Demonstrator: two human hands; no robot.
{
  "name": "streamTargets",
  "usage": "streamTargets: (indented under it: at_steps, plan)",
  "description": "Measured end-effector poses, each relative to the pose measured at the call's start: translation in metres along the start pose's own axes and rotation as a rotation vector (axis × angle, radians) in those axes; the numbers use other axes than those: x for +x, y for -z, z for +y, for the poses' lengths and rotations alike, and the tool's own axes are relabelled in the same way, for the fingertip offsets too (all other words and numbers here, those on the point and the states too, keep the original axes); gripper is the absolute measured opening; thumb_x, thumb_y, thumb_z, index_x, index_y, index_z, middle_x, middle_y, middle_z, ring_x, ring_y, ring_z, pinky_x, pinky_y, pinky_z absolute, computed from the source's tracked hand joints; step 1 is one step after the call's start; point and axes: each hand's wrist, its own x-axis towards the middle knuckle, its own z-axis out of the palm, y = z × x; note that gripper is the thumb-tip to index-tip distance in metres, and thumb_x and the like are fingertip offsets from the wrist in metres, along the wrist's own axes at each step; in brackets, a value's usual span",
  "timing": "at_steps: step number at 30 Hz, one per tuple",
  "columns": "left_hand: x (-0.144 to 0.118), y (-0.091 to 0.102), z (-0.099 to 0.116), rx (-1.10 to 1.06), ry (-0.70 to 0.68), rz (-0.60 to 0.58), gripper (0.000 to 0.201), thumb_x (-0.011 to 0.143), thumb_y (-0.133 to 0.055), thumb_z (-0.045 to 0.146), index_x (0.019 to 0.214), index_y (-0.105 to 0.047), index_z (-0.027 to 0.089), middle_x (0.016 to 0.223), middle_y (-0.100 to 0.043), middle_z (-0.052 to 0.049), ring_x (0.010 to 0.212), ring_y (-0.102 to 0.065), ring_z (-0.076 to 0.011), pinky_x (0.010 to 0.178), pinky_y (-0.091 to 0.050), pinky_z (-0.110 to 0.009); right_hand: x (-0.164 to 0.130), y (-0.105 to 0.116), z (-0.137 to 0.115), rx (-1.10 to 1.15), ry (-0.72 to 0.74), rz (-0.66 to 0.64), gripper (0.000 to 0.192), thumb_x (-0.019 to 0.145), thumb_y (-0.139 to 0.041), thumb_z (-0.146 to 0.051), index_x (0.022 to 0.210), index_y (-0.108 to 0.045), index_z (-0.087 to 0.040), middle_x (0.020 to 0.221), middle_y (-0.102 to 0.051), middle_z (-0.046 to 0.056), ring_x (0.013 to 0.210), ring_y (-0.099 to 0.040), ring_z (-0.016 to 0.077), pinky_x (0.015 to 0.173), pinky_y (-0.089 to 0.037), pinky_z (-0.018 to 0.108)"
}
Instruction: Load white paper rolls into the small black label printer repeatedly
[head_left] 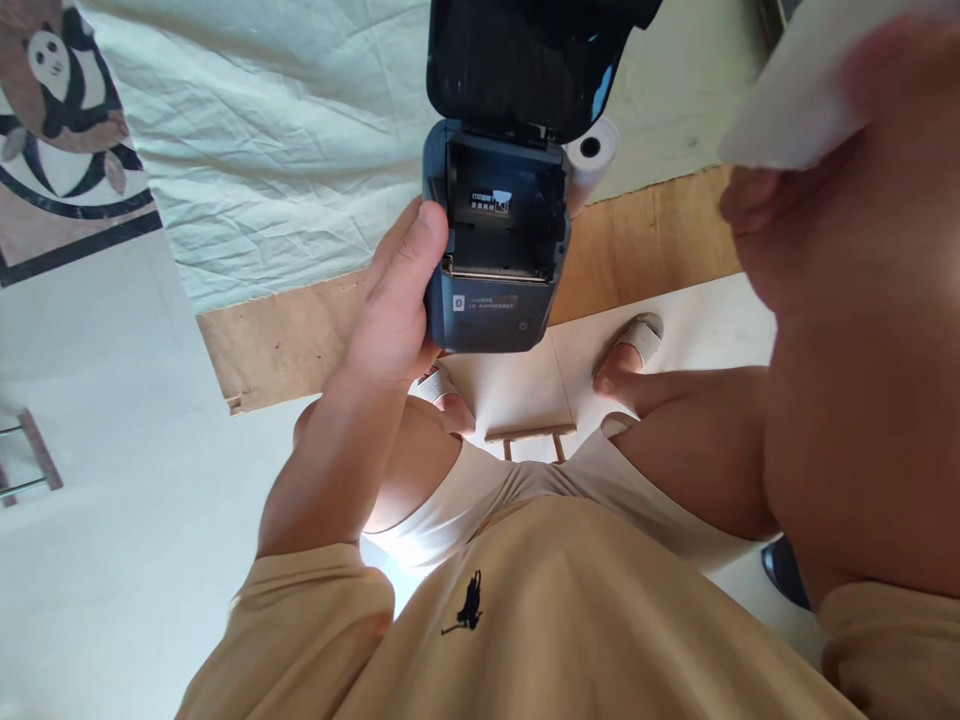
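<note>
Left hand (390,300) gripping open label printer (495,250) by its side edge, right hand (825,180) pinching white paper (795,100)

Head camera looks steeply down, close.

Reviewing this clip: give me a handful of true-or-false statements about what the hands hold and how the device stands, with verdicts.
1. The left hand grips the dark printer. True.
2. The printer's lid is shut. False: it stands open, showing an empty paper bay.
3. The right hand holds something white. True.
4. A paper roll sits inside the printer. False: it lies behind it on the white cloth.
</note>
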Motion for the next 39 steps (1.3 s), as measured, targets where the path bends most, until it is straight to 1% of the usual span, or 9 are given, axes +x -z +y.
streamTargets:
  at_steps: [5, 9, 14, 21, 23, 26, 29, 33, 39]
  plan:
    - [-0.001, -0.003, 0.001, 0.012, 0.015, 0.019, 0.033, 0.088, -0.053, 0.052, 0.101, -0.066, 0.025, 0.120, -0.065, -0.005, 0.114, -0.060, -0.0272, 0.082, -0.056, -0.037, 0.002, -0.012, 0.020, 0.097, 0.030, 0.100, 0.017, 0.062, -0.061, -0.018, 0.070, -0.045, -0.016, 0.057, -0.043, -0.004, 0.039, -0.044, 0.0083, 0.034, -0.030, 0.024]
    - [0.000, -0.003, 0.000, 0.010, 0.001, 0.027, 0.035, 0.084, -0.056, 0.058, 0.097, -0.068, 0.028, 0.117, -0.067, -0.004, 0.115, -0.061, -0.0306, 0.077, -0.057, -0.038, 0.004, -0.008, 0.021, -0.379, 0.204, 0.086, 0.026, 0.066, -0.064, -0.025, 0.062, -0.041, -0.015, 0.063, -0.047, 0.000, 0.061, -0.048, 0.0081, 0.060, -0.037, 0.026]
    - [0.000, -0.002, 0.000, 0.025, -0.005, 0.014, 0.033, 0.085, -0.056, 0.057, 0.098, -0.069, 0.030, 0.116, -0.067, -0.003, 0.114, -0.061, -0.0307, 0.079, -0.056, -0.040, 0.014, 0.001, 0.027, -0.712, 0.296, 0.055, 0.034, 0.068, -0.069, -0.040, 0.090, -0.058, -0.018, 0.098, -0.061, 0.007, 0.094, -0.054, 0.0167, 0.084, -0.042, 0.030]
    - [-0.001, 0.000, 0.000, 0.011, 0.006, 0.005, 0.037, 0.090, -0.048, 0.055, 0.105, -0.067, 0.028, 0.116, -0.067, -0.004, 0.111, -0.062, -0.0295, 0.082, -0.056, -0.042, 0.021, 0.003, 0.033, -0.725, 0.304, 0.003, 0.056, 0.073, -0.063, -0.025, 0.127, -0.049, -0.020, 0.117, -0.060, 0.003, 0.092, -0.057, 0.0109, 0.088, -0.046, 0.024]
    - [0.000, 0.000, -0.001, 0.000, -0.009, -0.004, 0.035, 0.089, -0.049, 0.053, 0.105, -0.067, 0.028, 0.115, -0.067, -0.004, 0.112, -0.061, -0.0308, 0.083, -0.056, -0.043, 0.016, 0.002, 0.028, -0.764, 0.325, 0.046, 0.061, 0.071, -0.063, -0.026, 0.129, -0.048, -0.015, 0.122, -0.057, 0.007, 0.104, -0.058, 0.0167, 0.096, -0.045, 0.031]
    - [0.000, 0.001, 0.000, 0.012, -0.008, -0.034, 0.034, 0.085, -0.055, 0.054, 0.102, -0.068, 0.028, 0.118, -0.066, -0.004, 0.120, -0.057, -0.0328, 0.085, -0.054, -0.044, 0.000, -0.005, 0.012, -0.715, 0.517, 0.163, 0.039, 0.076, -0.055, -0.025, 0.112, -0.054, -0.011, 0.115, -0.058, 0.012, 0.107, -0.057, 0.0186, 0.092, -0.046, 0.032]
    - [-0.001, -0.001, 0.002, 0.018, -0.007, -0.008, 0.034, 0.087, -0.053, 0.053, 0.100, -0.069, 0.026, 0.119, -0.066, -0.004, 0.120, -0.057, -0.0322, 0.084, -0.054, -0.042, -0.015, -0.019, 0.001, -0.532, 0.546, 0.008, 0.036, 0.081, -0.045, -0.019, 0.115, -0.049, -0.012, 0.118, -0.056, 0.011, 0.091, -0.057, 0.0092, 0.063, -0.045, 0.022]
    - [-0.002, -0.004, 0.004, 0.015, -0.032, 0.023, 0.030, 0.089, -0.054, 0.048, 0.097, -0.070, 0.024, 0.111, -0.067, -0.004, 0.118, -0.057, -0.0282, 0.085, -0.053, -0.038, -0.013, -0.040, 0.002, -0.521, 0.331, -0.192, 0.056, 0.080, -0.048, -0.022, 0.134, -0.036, -0.011, 0.133, -0.049, 0.007, 0.113, -0.052, 0.0095, 0.066, -0.046, 0.020]
    - [-0.003, -0.005, 0.003, 0.024, -0.053, 0.026, 0.033, 0.092, -0.047, 0.048, 0.096, -0.071, 0.026, 0.107, -0.067, -0.004, 0.111, -0.060, -0.0258, 0.084, -0.052, -0.037, -0.005, -0.048, 0.006, -0.651, 0.306, -0.217, 0.045, 0.077, -0.045, -0.019, 0.121, -0.046, -0.021, 0.102, -0.063, 0.000, 0.076, -0.054, 0.0104, 0.069, -0.038, 0.026]
